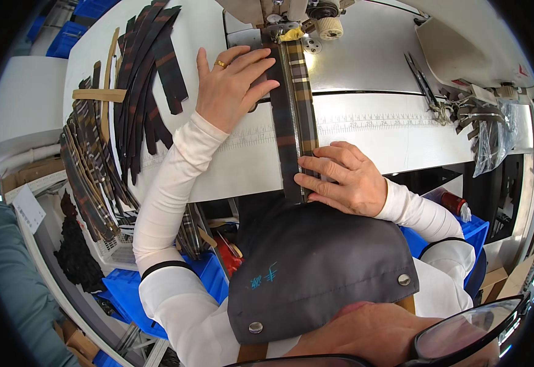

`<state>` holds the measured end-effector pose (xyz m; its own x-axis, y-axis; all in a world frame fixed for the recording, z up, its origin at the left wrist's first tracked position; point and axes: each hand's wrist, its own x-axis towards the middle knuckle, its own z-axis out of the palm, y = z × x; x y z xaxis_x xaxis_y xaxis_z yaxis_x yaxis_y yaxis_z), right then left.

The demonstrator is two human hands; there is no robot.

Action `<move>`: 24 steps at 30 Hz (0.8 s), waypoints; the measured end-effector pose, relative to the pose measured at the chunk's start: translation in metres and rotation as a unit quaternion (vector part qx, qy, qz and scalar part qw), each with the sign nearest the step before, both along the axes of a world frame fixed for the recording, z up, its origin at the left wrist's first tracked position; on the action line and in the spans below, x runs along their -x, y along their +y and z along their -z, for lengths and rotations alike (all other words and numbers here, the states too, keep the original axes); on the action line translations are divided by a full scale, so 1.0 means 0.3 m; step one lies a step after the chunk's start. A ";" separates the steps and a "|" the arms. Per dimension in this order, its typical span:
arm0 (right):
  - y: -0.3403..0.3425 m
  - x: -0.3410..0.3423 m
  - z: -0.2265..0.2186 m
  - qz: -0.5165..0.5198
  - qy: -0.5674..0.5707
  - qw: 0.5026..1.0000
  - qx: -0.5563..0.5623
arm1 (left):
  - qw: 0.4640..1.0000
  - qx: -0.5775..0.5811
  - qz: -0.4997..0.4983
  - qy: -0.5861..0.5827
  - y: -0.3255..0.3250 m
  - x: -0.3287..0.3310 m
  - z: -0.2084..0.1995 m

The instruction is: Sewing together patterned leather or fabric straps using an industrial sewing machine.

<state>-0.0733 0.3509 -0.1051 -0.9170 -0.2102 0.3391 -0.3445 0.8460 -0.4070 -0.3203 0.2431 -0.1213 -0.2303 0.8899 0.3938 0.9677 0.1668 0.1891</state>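
Observation:
A long zipper strip (292,110) with metal teeth runs from the sewing machine's presser area toward me. Dark fabric borders it on the left, brown-and-white plaid fabric (304,104) on the right. My left hand (235,87), a ring on one finger, lies with spread fingers at the strip's left edge, close to the machine. Beside the strip's near end is my right hand (347,181). Its bent fingertips press on the strip with the thumb close to them, at the table's front edge. Under the machine head, a yellow piece (291,35) hides the needle.
Dark plaid strips (150,79) and more plaid strips (86,165) lie at the left. Tweezers (423,79) rest right of the machine, near thread scraps and a plastic bag (496,140). A printed ruler (377,122) crosses the white table. Blue bins (138,300) stand below.

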 end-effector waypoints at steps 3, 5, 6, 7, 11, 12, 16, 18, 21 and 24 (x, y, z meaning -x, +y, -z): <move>-0.001 -0.001 0.001 0.001 -0.003 1.000 0.001 | 1.000 0.004 0.002 0.016 0.001 0.001 -0.008; -0.002 0.003 -0.003 -0.001 0.000 1.000 0.001 | 1.000 0.004 0.009 0.016 0.005 0.010 -0.007; -0.001 0.006 -0.004 -0.003 0.003 1.000 0.001 | 1.000 0.004 0.015 0.018 0.006 0.014 -0.008; 0.000 0.007 -0.002 -0.004 0.003 1.000 0.001 | 1.000 0.003 0.015 0.018 0.008 0.016 -0.009; 0.002 0.011 0.003 -0.012 0.007 1.000 0.007 | 1.000 -0.001 0.014 0.007 0.009 0.015 -0.003; 0.001 0.012 0.002 -0.012 0.012 1.000 0.006 | 1.000 -0.007 0.015 0.006 0.008 0.015 -0.001; -0.003 0.012 0.003 -0.009 0.013 1.000 0.008 | 1.000 -0.008 0.015 -0.013 0.005 0.016 -0.006; -0.002 0.013 -0.001 -0.007 0.009 1.000 -0.001 | 1.000 -0.008 0.028 -0.010 0.005 0.025 -0.007; -0.002 0.013 -0.001 -0.007 0.010 1.000 -0.002 | 0.998 0.001 0.040 0.043 0.012 0.032 -0.010; -0.005 0.014 0.000 0.004 0.004 1.000 -0.010 | 0.997 0.013 0.052 0.053 0.019 0.047 -0.016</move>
